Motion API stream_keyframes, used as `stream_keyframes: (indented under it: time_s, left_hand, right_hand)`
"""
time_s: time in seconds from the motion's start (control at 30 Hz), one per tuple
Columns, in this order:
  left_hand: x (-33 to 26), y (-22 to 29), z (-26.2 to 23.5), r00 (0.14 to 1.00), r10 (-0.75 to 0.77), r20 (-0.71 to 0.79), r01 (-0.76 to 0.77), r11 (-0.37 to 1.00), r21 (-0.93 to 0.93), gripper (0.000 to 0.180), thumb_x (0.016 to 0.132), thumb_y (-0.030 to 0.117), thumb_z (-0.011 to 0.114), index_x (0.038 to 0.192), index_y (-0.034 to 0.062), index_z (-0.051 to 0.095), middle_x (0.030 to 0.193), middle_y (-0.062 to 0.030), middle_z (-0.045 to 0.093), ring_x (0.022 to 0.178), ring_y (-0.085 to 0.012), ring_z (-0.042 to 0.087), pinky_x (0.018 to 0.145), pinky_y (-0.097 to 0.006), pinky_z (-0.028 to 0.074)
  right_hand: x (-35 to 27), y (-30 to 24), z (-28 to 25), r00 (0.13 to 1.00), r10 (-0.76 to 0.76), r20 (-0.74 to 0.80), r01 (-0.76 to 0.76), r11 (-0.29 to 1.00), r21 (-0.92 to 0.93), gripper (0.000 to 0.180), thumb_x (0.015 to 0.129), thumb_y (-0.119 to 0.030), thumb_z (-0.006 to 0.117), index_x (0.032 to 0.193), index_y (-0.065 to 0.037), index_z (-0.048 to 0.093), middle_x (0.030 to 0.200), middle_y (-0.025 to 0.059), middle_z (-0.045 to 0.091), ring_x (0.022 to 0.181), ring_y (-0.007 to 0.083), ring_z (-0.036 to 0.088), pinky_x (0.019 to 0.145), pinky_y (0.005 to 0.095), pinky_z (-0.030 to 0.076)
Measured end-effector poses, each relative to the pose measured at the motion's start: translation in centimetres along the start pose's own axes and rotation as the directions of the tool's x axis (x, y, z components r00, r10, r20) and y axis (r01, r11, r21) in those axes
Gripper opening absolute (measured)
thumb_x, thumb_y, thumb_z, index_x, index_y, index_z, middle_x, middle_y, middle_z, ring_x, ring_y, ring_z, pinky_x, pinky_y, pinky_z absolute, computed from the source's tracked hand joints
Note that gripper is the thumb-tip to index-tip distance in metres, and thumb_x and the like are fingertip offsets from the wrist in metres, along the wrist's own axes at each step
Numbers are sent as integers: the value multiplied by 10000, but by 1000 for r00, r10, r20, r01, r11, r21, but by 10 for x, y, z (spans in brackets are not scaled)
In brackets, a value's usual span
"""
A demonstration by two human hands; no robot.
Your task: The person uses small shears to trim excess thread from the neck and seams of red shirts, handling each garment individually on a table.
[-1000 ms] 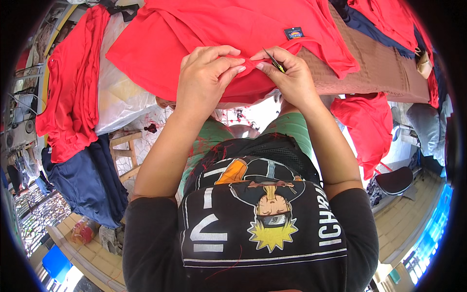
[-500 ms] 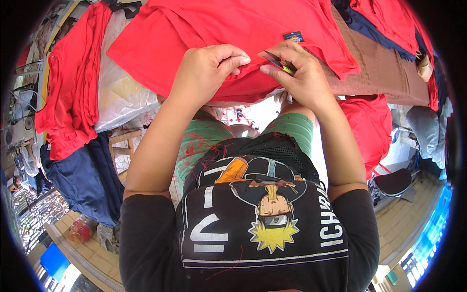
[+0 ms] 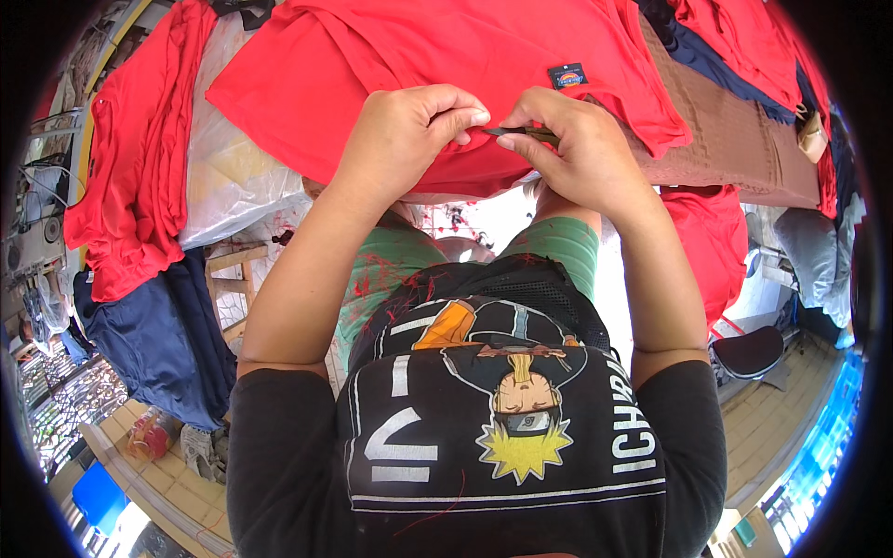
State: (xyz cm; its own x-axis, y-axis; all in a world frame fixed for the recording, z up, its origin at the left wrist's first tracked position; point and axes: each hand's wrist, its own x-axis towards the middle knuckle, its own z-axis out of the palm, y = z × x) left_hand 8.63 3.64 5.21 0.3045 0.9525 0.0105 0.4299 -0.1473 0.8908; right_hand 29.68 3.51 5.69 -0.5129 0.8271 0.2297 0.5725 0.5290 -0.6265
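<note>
Red garment (image 3: 437, 46) at 12 o'clock, spread over brown-covered tabletop (image 3: 744, 166); black label (image 3: 567, 76) at 1. Left hand (image 3: 405, 139) pinched closed over it, can't tell on what. Right hand (image 3: 581, 139) closed around dark snips (image 3: 542, 136), tip toward 9, near left fingertips.

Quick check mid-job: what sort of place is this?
Probably a garment workshop: a red garment with a dark label lies spread out, red cloth and navy cloth drape at the left, and red thread scraps cling to the green shorts.
</note>
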Motion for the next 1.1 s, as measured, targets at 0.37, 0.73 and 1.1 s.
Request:
stream_keyframes:
  time_s: [0.37,0.73,1.1]
  left_hand:
    - [-3,-4,1,978,208,-32,-206,977,48,151,908,112,615,940,-6,703,881,-69,701,786,-130,638,781,-261,504]
    - [-23,29,-61,964,194,181,-191,981,-32,219,949,167,553,915,8,700,940,-128,687,902,-201,643,858,-310,473]
    - [-18,-19,0,990,-42,138,37,999,38,204,892,140,650,1024,-7,700,969,-93,702,910,-151,651,817,-284,505]
  right_hand:
    - [4,-9,4,1000,0,-7,-1,994,-109,170,814,-174,679,873,-44,587,775,118,627,758,332,631,640,424,490]
    - [-26,9,-7,918,376,122,-392,906,159,311,763,-271,779,928,-19,699,765,110,683,681,202,664,679,328,520]
    - [-24,1,52,887,461,36,-423,779,463,249,808,-189,756,950,4,689,681,67,633,604,103,525,587,277,460]
